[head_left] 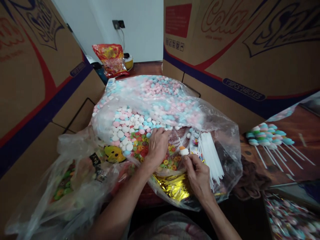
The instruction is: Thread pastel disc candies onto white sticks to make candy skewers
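Observation:
My right hand [199, 171] pinches a marshmallow candy skewer [184, 151], with a white piece and an orange piece on a thin white stick pointing up. My left hand [159, 143] reaches over the pile, fingers stretched toward the pink, blue and white marshmallows [125, 128]; its fingertips are partly hidden. Beneath and around it lie colourful gummy rings [142, 146]. A bundle of white sticks [211, 158] lies to the right of my right hand. Gold twist ties [173, 186] lie in front, between my forearms.
Large cardboard boxes [225, 66] stand on both sides. Clear plastic [220, 123] surrounds the candies. Finished-looking marshmallow skewers [268, 136] lie at right, above a box of wrapped sweets [291, 216]. A bag of gummy rings [66, 181] sits at left; a red packet [110, 60] stands behind.

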Tool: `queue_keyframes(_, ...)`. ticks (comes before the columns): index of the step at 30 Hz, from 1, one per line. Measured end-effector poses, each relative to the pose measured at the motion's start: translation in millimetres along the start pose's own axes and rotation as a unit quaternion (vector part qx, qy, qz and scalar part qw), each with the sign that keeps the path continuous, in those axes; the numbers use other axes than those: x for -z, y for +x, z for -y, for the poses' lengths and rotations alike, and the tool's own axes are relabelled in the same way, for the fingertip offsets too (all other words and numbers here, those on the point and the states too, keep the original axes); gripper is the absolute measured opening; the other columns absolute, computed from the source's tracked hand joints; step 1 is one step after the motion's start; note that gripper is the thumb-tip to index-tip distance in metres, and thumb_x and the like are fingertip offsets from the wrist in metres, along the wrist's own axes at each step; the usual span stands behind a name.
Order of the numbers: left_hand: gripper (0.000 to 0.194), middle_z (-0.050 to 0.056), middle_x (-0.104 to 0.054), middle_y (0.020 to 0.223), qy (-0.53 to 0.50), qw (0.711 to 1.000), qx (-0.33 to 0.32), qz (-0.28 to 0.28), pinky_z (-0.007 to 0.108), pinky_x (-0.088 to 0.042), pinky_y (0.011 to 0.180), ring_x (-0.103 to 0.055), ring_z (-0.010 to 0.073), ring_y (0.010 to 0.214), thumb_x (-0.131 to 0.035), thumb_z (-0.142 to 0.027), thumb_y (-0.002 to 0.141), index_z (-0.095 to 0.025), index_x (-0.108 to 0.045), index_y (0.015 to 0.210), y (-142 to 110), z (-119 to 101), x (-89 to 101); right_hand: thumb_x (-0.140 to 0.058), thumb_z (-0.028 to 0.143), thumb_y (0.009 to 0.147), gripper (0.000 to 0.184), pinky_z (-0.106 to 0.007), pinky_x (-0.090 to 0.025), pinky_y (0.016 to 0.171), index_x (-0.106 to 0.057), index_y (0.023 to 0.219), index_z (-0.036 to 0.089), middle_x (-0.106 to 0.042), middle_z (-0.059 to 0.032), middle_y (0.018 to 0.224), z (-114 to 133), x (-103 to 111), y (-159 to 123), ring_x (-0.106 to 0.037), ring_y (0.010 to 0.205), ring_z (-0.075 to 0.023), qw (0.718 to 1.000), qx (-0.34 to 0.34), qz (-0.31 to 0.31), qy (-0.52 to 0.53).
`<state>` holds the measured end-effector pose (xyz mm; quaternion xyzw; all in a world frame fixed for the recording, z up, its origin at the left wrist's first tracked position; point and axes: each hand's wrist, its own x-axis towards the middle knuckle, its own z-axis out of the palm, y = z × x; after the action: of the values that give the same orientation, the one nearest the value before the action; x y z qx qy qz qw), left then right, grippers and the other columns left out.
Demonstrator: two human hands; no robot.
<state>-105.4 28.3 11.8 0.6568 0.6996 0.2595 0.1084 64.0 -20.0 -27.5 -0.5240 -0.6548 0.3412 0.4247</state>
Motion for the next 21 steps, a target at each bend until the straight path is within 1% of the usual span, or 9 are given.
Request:
queue_keyframes(1, 0.023, 0.01, -0.064, 0.101, 0.066, 0.998, -0.009, 0.008, 0.038, -0.046, 0.086, -0.053, 0.0263, 0.104, -0.049, -0.012, 0.089, -0.02, -0.069, 0.096, 4.2, 1.2, 0.0, -0.051, 0.037, 0.094, 0.026, -0.022, -0.035, 0.051, -0.061, 0.077, 0.019, -0.048, 0.0042, 0.06, -0.5, 0.1, -0.7, -0.043, 0.053, -0.0109, 1.0, -0.002, -0.001, 0.0)
queue_keyframes(3, 0.027, 0.013, -0.062, 0.103, 0.141, 0.99, -0.011, 0.015, 0.039, -0.046, 0.083, -0.052, 0.0279, 0.104, -0.045, -0.009, 0.09, -0.018, -0.069, 0.097, 11.1, 2.8, -1.9, -0.051, 0.037, 0.094, 0.027, -0.022, -0.035, 0.051, -0.061, 0.077, 0.019, -0.047, 0.0045, 0.059, -1.2, 0.0, -2.1, -0.043, 0.053, -0.0107, 1.0, -0.004, 0.0, 0.0)
queue_keyframes(6, 0.031, 0.014, -0.062, 0.103, 0.168, 0.986, 0.004, 0.004, 0.039, -0.046, 0.079, -0.054, 0.0284, 0.1, -0.039, -0.007, 0.091, -0.016, -0.069, 0.096, 18.8, 3.9, -5.4, -0.051, 0.037, 0.095, 0.028, -0.021, -0.036, 0.051, -0.06, 0.076, 0.019, -0.048, 0.0045, 0.059, -1.8, 0.3, -4.3, -0.044, 0.053, -0.0107, 1.0, -0.011, 0.004, -0.001)
queue_keyframes(8, 0.03, 0.013, -0.063, 0.1, 0.151, 0.988, 0.007, 0.001, 0.037, -0.045, 0.077, -0.056, 0.0269, 0.096, -0.041, -0.008, 0.09, -0.016, -0.07, 0.095, 22.4, 3.4, -6.8, -0.051, 0.038, 0.094, 0.028, -0.021, -0.036, 0.052, -0.06, 0.076, 0.018, -0.049, 0.0043, 0.059, -2.8, 1.4, -6.0, -0.044, 0.054, -0.0107, 1.0, -0.017, 0.0, 0.002)
queue_keyframes(11, 0.024, 0.009, -0.065, 0.092, 0.048, 0.999, -0.017, 0.013, 0.035, -0.047, 0.078, -0.059, 0.0234, 0.089, -0.048, -0.015, 0.089, -0.018, -0.071, 0.092, 26.9, -2.0, -11.7, -0.051, 0.04, 0.094, 0.029, -0.021, -0.036, 0.051, -0.06, 0.076, 0.019, -0.047, 0.0043, 0.059, -5.4, 4.6, -9.4, -0.042, 0.053, -0.0108, 0.999, -0.03, -0.015, 0.018)
queue_keyframes(13, 0.02, 0.007, -0.066, 0.09, -0.045, 0.996, -0.062, 0.036, 0.034, -0.047, 0.083, -0.06, 0.0215, 0.09, -0.052, -0.016, 0.087, -0.018, -0.072, 0.089, 30.0, -9.7, -19.6, -0.051, 0.041, 0.095, 0.03, -0.022, -0.036, 0.05, -0.06, 0.077, 0.019, -0.045, 0.0047, 0.058, -7.1, 7.4, -12.0, -0.041, 0.052, -0.0109, 0.998, -0.039, -0.027, 0.029)
queue_keyframes(15, 0.021, 0.007, -0.068, 0.093, -0.1, 0.986, -0.118, 0.069, 0.033, -0.047, 0.089, -0.06, 0.0203, 0.094, -0.053, -0.011, 0.083, -0.018, -0.073, 0.086, 33.5, -19.8, -30.5, -0.051, 0.042, 0.094, 0.029, -0.022, -0.035, 0.049, -0.06, 0.078, 0.019, -0.044, 0.0051, 0.057, -8.1, 10.2, -14.1, -0.04, 0.051, -0.0108, 0.998, -0.045, -0.036, 0.036)
queue_keyframes(18, 0.023, 0.008, -0.068, 0.095, -0.078, 0.976, -0.164, 0.119, 0.033, -0.047, 0.089, -0.06, 0.021, 0.095, -0.053, -0.006, 0.081, -0.017, -0.073, 0.081, 37.0, -35.0, -46.5, -0.052, 0.041, 0.094, 0.028, -0.022, -0.034, 0.047, -0.059, 0.078, 0.019, -0.043, 0.0057, 0.055, -8.2, 13.4, -15.6, -0.039, 0.049, -0.0105, 0.997, -0.055, -0.04, 0.045)
queue_keyframes(21, 0.024, 0.011, -0.066, 0.095, -0.003, 0.973, -0.186, 0.135, 0.035, -0.047, 0.086, -0.058, 0.0228, 0.093, -0.051, -0.007, 0.083, -0.016, -0.072, 0.081, 35.6, -43.1, -53.0, -0.052, 0.042, 0.094, 0.029, -0.022, -0.034, 0.047, -0.059, 0.077, 0.019, -0.044, 0.0054, 0.055, -8.1, 14.6, -15.5, -0.04, 0.05, -0.0108, 0.996, -0.064, -0.043, 0.048)
